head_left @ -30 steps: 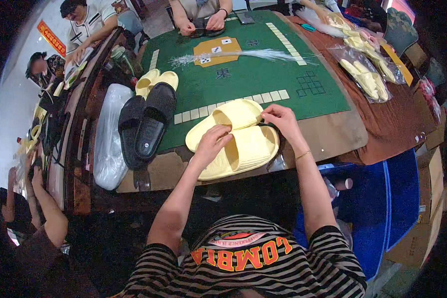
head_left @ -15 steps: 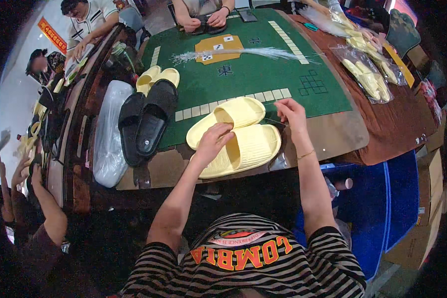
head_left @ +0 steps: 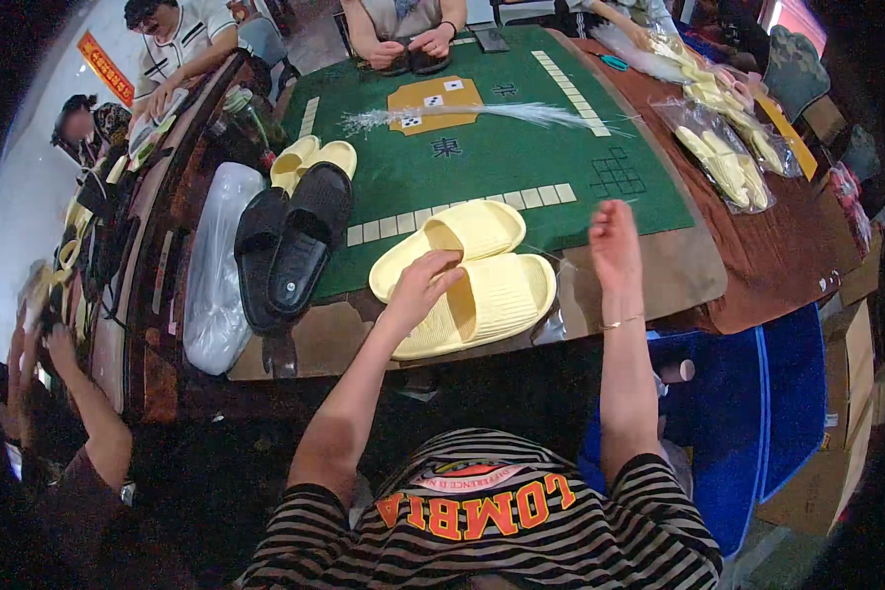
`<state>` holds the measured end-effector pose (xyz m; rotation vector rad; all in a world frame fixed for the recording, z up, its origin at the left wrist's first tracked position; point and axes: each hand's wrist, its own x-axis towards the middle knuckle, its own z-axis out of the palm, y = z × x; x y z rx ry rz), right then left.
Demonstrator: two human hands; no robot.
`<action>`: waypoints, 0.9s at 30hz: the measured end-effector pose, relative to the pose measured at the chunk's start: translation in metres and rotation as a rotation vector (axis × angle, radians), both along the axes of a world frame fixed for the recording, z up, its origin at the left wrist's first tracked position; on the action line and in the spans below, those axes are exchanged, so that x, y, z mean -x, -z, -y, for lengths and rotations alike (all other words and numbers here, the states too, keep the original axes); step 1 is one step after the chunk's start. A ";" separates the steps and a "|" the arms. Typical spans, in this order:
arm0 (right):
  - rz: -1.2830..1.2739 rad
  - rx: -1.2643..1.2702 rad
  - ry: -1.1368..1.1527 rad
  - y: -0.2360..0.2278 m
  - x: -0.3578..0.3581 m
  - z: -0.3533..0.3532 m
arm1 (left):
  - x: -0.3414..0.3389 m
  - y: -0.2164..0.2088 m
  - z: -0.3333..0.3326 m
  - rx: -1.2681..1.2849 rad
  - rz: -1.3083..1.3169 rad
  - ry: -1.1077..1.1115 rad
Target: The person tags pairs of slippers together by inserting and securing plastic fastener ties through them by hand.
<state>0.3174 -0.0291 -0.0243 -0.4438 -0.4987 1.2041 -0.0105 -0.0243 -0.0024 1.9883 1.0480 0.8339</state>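
Observation:
A pair of pale yellow slippers (head_left: 506,300) lies side by side at the near edge of the green mat, toes pointing right. My left hand (head_left: 425,287) grips them where the two straps meet, its fingertips tucked in by the strap openings. To the right of the toes, my right hand (head_left: 615,241) is raised off the mat with its fingers curled together. Whatever sits in those fingers is too fine to make out. Left of the yellow pair are black slippers (head_left: 307,236), and a smaller yellow pair (head_left: 336,155) rests behind them.
Thin clear plastic strands (head_left: 482,114) stretch across the middle of the green mat (head_left: 521,162). A clear-wrapped bundle (head_left: 223,275) lies at the left edge. Bagged yellow slippers (head_left: 723,162) are on the brown cloth at right. Across the table, a person's hands (head_left: 413,47) hold dark slippers.
My right hand has moved right and toward me, away from the slipper toes, and its fingers have curled in. The thin line by the toes is harder to see. My left hand stays on the slippers.

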 end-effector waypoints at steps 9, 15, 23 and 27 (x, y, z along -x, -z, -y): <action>0.111 -0.426 0.650 -0.094 -0.083 0.092 | 0.001 -0.002 -0.004 0.108 0.156 -0.065; 1.488 0.322 0.450 -0.058 -0.005 0.071 | -0.013 -0.030 0.000 -0.436 -0.034 -0.185; 1.602 0.153 0.288 -0.015 0.053 0.061 | -0.097 -0.003 -0.025 -0.581 -0.201 0.242; 1.460 0.160 0.234 0.007 0.051 0.053 | -0.098 -0.014 -0.019 -0.629 -0.146 0.251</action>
